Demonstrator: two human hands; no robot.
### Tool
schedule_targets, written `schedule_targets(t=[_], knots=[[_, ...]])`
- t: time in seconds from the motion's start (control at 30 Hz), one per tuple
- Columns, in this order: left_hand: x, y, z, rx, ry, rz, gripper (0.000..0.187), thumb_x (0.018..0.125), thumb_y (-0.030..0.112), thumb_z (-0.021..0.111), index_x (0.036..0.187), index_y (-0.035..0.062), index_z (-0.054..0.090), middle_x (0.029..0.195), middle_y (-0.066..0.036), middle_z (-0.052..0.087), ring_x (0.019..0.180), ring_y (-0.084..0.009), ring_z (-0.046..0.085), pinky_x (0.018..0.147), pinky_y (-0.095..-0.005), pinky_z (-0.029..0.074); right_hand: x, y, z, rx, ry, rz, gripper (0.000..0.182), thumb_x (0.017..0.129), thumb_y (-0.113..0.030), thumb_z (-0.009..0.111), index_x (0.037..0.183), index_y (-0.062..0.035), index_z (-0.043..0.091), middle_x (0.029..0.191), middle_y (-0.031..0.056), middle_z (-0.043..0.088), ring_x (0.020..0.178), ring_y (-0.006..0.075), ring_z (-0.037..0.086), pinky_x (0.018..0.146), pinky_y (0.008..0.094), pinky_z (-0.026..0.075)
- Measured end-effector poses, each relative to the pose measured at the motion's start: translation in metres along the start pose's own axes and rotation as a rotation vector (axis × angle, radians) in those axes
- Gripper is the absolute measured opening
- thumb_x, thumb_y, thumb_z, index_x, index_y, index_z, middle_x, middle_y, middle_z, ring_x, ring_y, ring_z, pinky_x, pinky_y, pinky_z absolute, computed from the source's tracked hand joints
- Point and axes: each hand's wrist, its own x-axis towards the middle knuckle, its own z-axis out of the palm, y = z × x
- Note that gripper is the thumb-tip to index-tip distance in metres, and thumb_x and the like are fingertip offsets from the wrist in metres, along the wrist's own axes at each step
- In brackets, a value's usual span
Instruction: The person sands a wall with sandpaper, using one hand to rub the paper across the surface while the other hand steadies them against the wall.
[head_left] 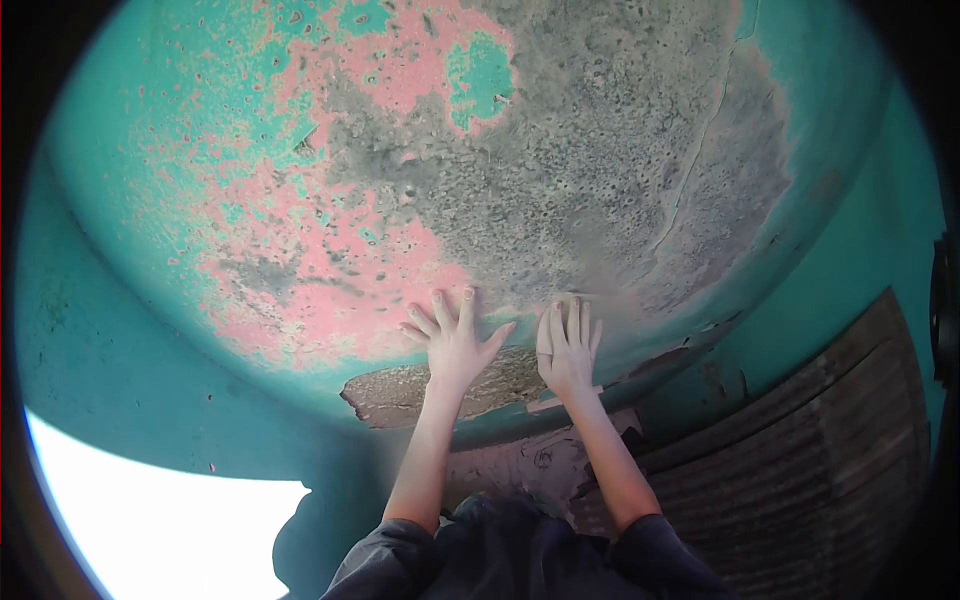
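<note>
My left hand (456, 345) presses flat against a large curved surface (590, 170), fingers spread and nothing in it. Pale dust coats both hands. Just to its right, my right hand (568, 350) lies with its fingers closer together over a pale, flat piece (566, 400). Only that piece's edges show, near the wrist and at the fingertips; the hand hides the rest. The surface bears green paint, pink patches and a rough grey area. Below and between the hands is a brown, chipped patch (400, 395).
Green walls (110, 310) stand at the left and right. A bright opening (160, 530) is at the lower left. Dark ridged panels (800, 480) are at the lower right. A crack runs down the upper right of the curved surface.
</note>
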Motion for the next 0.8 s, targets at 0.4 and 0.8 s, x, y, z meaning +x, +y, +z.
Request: schedule_targets(t=[0.4, 0.8], knots=[[-0.002, -0.001, 0.002, 0.011, -0.016, -0.013, 0.104, 0.074, 0.069, 0.07, 0.153, 0.0155, 0.03, 0.15, -0.043, 0.016, 0.129, -0.0774, 0.001, 0.089, -0.0889, 0.007, 0.015, 0.001, -0.024, 0.037, 0.04, -0.034, 0.062, 0.09, -0.027, 0.053, 0.149, -0.014, 0.043, 0.155, 0.0231, 0.032, 0.145, 0.0439, 0.025, 0.113, 0.0659, 0.015], [-0.021, 0.031, -0.016, -0.084, -0.134, -0.11, 0.097, 0.083, 0.054, 0.069, 0.157, 0.0153, 0.02, 0.158, -0.034, 0.005, 0.139, -0.0651, -0.004, 0.106, -0.0757, 0.008, 0.007, 0.044, -0.014, 0.014, -0.009, -0.173, 0.065, 0.086, -0.02, 0.06, 0.149, -0.0225, 0.044, 0.155, 0.0168, 0.035, 0.143, 0.0408, 0.029, 0.112, 0.069, 0.015]])
